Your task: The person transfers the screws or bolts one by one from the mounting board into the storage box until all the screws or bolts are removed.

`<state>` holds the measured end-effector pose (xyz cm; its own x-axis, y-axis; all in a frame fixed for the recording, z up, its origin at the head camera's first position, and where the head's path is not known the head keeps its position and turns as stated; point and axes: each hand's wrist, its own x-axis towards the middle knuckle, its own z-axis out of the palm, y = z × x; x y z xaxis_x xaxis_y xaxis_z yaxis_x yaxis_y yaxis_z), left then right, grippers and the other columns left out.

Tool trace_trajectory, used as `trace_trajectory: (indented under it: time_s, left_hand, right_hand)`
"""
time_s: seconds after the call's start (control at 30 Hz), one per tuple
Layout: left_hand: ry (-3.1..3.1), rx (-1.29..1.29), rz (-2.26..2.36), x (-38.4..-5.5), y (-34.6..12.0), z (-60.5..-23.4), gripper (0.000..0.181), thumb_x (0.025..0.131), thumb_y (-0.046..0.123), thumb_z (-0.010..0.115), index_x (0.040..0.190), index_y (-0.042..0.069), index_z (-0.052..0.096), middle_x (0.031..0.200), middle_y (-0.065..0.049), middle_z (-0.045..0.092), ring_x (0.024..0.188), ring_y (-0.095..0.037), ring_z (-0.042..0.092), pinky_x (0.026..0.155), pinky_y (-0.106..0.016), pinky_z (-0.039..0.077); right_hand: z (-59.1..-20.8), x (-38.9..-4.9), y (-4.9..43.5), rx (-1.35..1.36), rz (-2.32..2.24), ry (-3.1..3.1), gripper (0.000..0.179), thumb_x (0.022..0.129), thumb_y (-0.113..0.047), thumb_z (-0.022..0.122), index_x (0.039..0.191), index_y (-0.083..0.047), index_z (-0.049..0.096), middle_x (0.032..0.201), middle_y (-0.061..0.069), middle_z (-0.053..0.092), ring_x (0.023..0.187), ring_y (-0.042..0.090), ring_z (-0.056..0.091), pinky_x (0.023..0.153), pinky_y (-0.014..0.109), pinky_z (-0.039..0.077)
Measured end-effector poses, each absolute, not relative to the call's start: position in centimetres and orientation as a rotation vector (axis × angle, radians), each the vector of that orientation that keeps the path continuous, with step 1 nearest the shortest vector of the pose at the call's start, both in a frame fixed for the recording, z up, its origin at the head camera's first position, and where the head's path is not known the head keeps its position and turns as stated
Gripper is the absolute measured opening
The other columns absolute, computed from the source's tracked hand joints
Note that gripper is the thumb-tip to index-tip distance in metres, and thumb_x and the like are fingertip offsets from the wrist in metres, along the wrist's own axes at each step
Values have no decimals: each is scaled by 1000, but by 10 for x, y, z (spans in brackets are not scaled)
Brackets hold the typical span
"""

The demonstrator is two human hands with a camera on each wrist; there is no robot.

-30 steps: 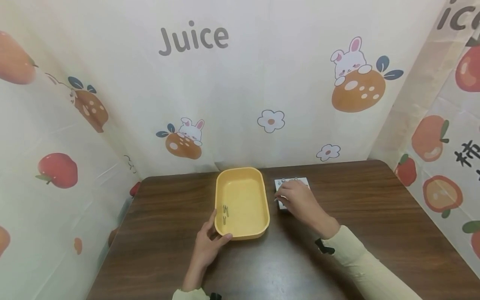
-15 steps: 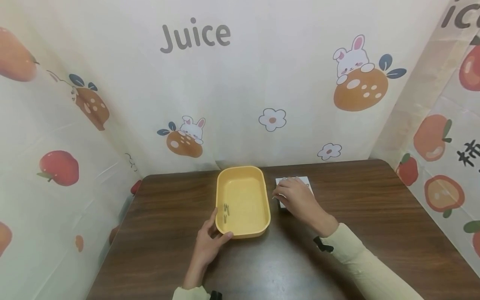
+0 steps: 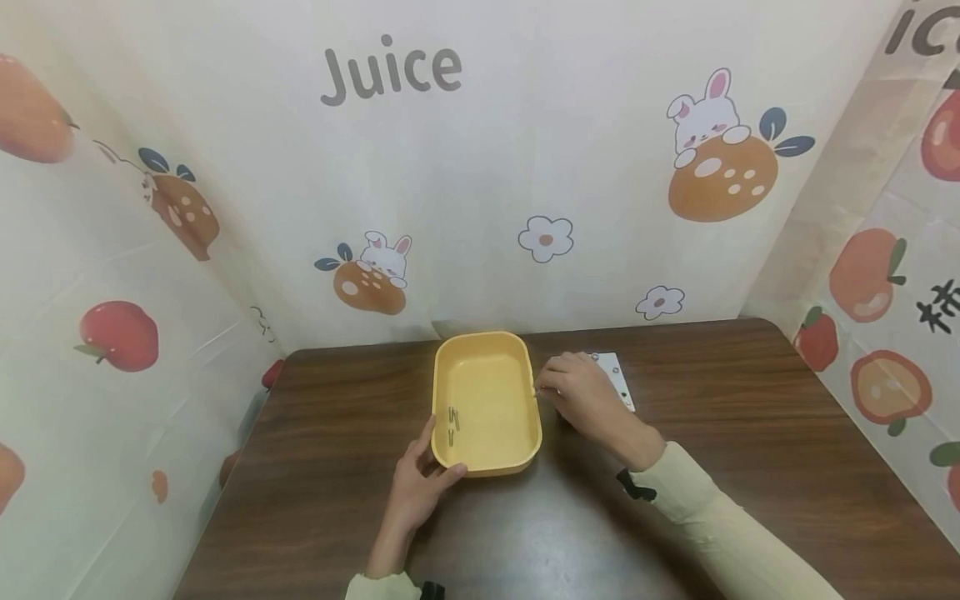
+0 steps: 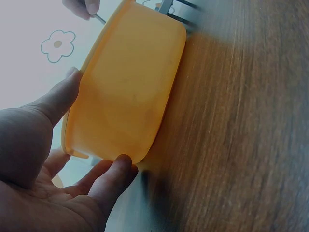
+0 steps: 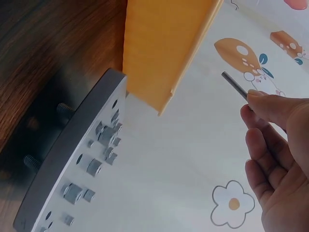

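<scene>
A yellow tray (image 3: 495,392) sits in the middle of the table, with a few small screws (image 3: 456,419) lying at its left side. My left hand (image 3: 415,490) grips the tray's near left corner, the thumb at the rim and fingers against the wall in the left wrist view. Between thumb and forefinger, my right hand (image 3: 583,390) pinches a thin threaded metal screw (image 5: 234,84) beside the tray's right rim. Beneath and behind that hand stands a white-topped board (image 5: 72,159) with several bolts and holes, partly covered in the head view.
The dark wooden table (image 3: 720,400) extends on both sides of the tray. A printed curtain (image 3: 480,167) hangs close behind the table's back edge and along both sides. Bolt ends (image 5: 33,162) stick out under the board.
My right hand has moved left with the screw, off the board toward the tray's right rim, uncovering more of the board. The left hand has stayed on the tray.
</scene>
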<state>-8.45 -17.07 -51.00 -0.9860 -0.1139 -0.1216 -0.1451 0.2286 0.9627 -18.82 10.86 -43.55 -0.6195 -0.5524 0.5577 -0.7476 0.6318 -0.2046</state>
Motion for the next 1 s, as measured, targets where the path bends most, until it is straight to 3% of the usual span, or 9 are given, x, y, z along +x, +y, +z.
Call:
trace_trajectory:
  time_s: [0.67,1.0]
  left_hand:
    - [2445,-273,1922,-85,-172,-511,97,85,15,90,166,14,36,150,-26,47,145,-47,46,111,-48,53]
    - [2440,-229,1941,-83,-171,-509,97,85,12,89,166,12,35,149,-27,47,145,-50,45,111,-50,52]
  right_hand:
    - [-435,-188,95,1094,599,-2397,14,83,2,86,92,-8,81,90,2,74,84,20,65,77,36,55]
    - [-430,-186,89,1099,596,-2410,16,81,0,89,92,-9,82,92,0,77,86,20,66,78,35,55]
